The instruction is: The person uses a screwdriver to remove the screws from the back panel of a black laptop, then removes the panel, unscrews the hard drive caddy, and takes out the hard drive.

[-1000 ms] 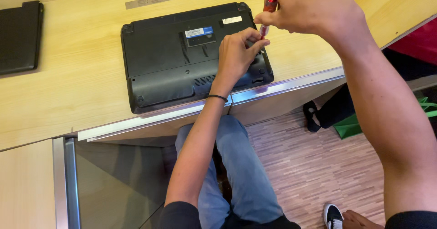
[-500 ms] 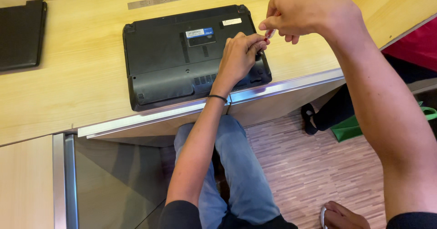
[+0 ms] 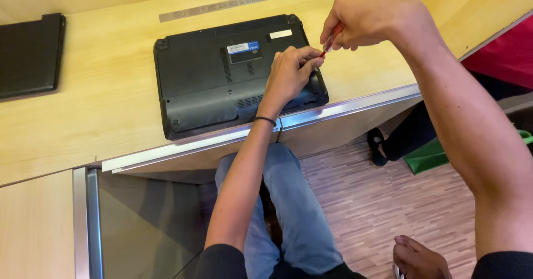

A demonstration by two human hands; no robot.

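right hand lowered, screwdriver more covered

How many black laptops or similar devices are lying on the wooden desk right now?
2: an upturned black laptop at mid-desk under the left hand, and a black device at the desk's left edge, partly cut off. None seems hidden.

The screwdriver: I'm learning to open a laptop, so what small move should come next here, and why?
Probably keep the tip seated and turn. The right hand grips the red-shafted screwdriver at a slant toward the right rear corner of the upside-down black laptop, and the left hand rests on the base, its fingers steadying the tip. The screw itself is hidden.
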